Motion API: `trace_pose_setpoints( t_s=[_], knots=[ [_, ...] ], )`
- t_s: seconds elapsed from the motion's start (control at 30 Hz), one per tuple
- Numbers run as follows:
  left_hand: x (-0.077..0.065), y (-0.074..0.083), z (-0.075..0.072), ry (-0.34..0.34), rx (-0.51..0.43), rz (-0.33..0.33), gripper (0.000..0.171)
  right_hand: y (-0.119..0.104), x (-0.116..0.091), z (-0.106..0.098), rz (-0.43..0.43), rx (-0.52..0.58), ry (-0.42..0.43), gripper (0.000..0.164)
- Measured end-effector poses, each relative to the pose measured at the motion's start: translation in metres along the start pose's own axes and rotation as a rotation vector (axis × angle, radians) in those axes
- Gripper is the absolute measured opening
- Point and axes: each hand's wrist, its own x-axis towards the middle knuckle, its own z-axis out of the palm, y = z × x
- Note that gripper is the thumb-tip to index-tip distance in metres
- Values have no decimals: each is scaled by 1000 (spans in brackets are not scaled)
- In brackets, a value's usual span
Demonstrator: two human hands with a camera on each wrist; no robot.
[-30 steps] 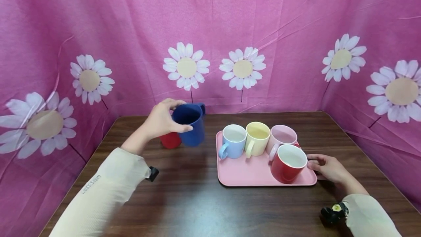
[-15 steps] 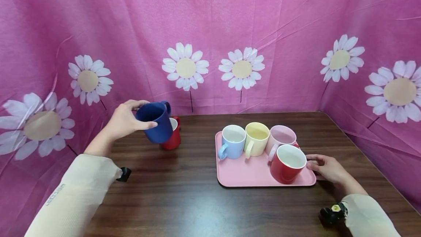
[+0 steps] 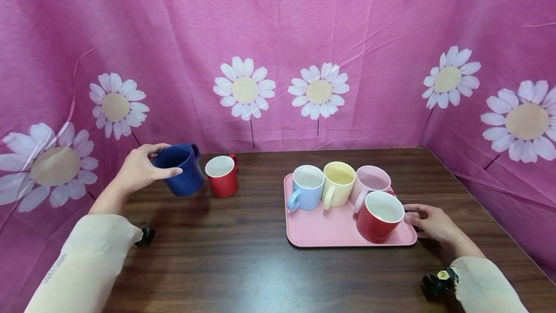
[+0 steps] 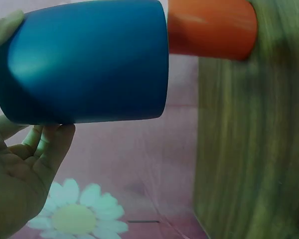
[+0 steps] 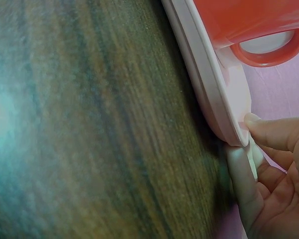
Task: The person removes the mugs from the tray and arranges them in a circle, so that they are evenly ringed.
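Note:
My left hand (image 3: 136, 168) grips a dark blue mug (image 3: 186, 177) by its upper body, thumb in front and fingers behind. The mug tilts slightly, its handle at the far right side. In the left wrist view its base hangs apart from the wooden table. Just right of it stands a red mug (image 3: 225, 185), white inside. At the right end of a pink tray (image 3: 321, 232), my right hand (image 3: 436, 226) pinches the rim between thumb and fingers, as the right wrist view shows. Closest to that hand on the tray is another red mug (image 3: 375, 227).
Along the tray's back stand a light blue mug (image 3: 313, 194), a yellow mug (image 3: 344, 193) and a pink mug (image 3: 371, 178). The red mug partly covers the pink one. Behind the wooden table (image 3: 243, 255) hangs a pink curtain (image 3: 278, 23) with daisies.
The left hand has carried the blue mug leftward, past the standing red mug, and slightly lower. The left red mug has come into full view. The right hand and tray stay put.

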Motion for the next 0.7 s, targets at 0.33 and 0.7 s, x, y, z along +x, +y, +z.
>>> trace_pose_setpoints(
  t_s=[0.33, 0.7],
  knots=[
    [-7, -31, 14, -40, -25, -22, 56, -1, -1, 1, 5, -6, 6, 52],
    [-14, -47, 35, -93, -35, -100, 64, 1, -1, 1, 3, 2, 11, 53]
  ],
)
